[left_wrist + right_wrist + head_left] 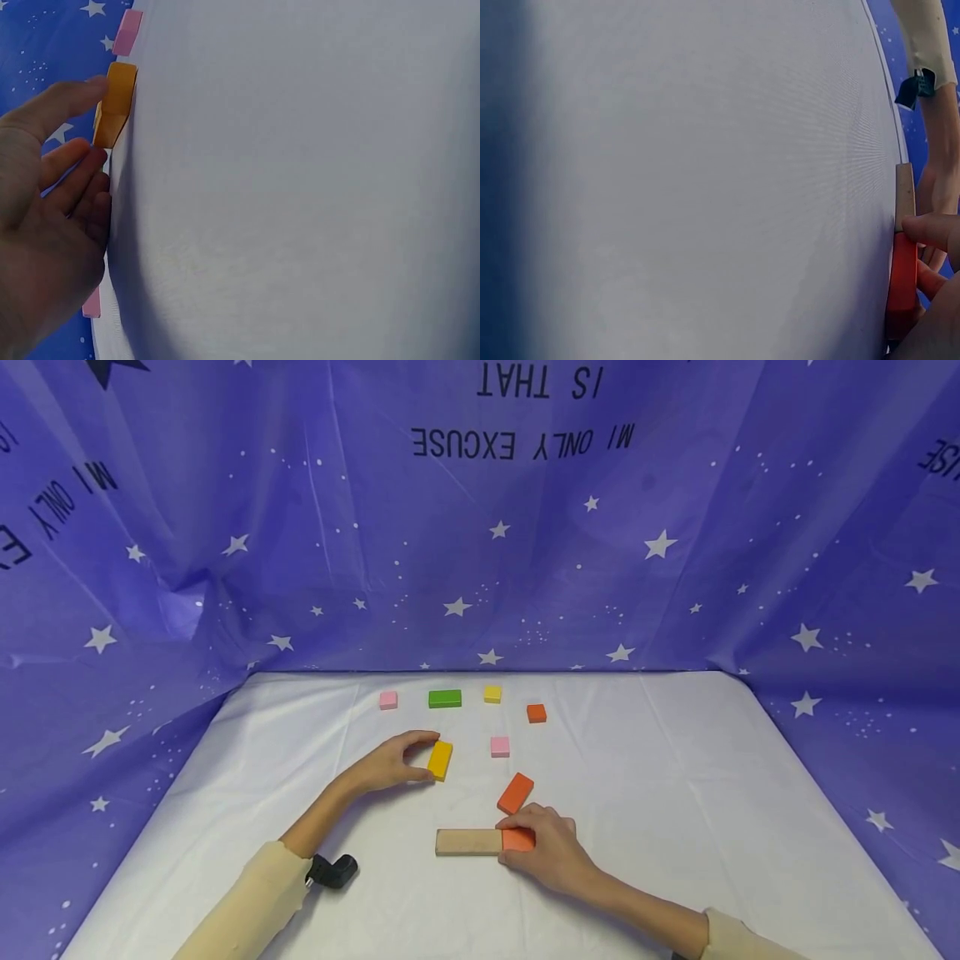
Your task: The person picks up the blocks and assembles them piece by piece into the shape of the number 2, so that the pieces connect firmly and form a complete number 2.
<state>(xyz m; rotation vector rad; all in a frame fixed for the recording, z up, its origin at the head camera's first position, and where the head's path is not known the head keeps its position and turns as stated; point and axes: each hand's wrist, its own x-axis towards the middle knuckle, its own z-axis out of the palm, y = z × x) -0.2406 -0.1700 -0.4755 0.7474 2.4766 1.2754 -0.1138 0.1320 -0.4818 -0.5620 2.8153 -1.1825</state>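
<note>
My left hand (386,764) pinches a yellow rectangular block (440,761) at its two short ends, thumb at the near end and index finger at the far end. In the left wrist view the thumb lies along the yellow block (118,94), and the other fingers curl loosely below. My right hand (551,850) holds an orange-red block (519,839), which lies end to end with a plain wooden block (468,842). The right wrist view shows the thumb over the seam between the wooden block (904,196) and the orange-red block (902,281).
Another orange-red block (516,793) lies slanted just beyond my right hand. Farther back are a pink block (500,747), an orange block (536,713), a yellow block (492,694), a green block (445,698) and a second pink block (387,700). A purple starry curtain (570,577) surrounds the white-covered table (675,777).
</note>
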